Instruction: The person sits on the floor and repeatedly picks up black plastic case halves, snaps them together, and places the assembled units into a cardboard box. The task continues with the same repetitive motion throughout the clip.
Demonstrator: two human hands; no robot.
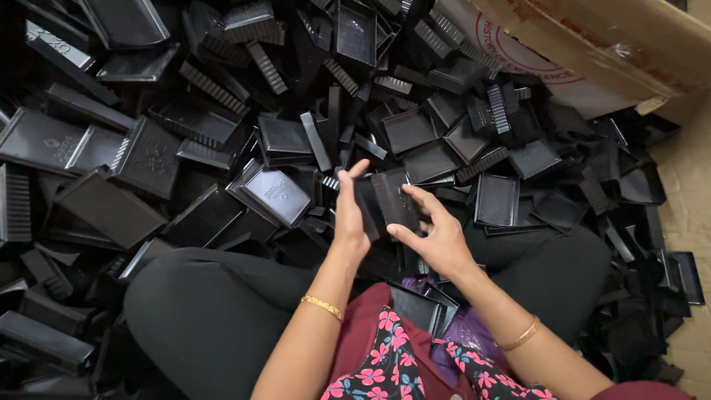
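Hidden: my view cuts off the forearms at the bottom edge, and the lower end of the black plastic piece is lost behind the fingers; I cannot tell how many pieces are stacked in the grip.
Hands: the left hand is closed along the piece's left side, thumb up; the right hand pinches its right edge, fingers curled over the front.
Piece position: at frame centre, raised above the lap, between both hands.
Axis: long axis runs roughly from 12 to 6 o'clock, tilted slightly toward 11; the flat face is turned to me.
Surface: no bench; a floor shows at 3 o'clock, buried elsewhere under a heap of black trays and ribbed lids.
Surroundings: a cardboard box lies at 1 o'clock; dark trousers fill 7 o'clock.
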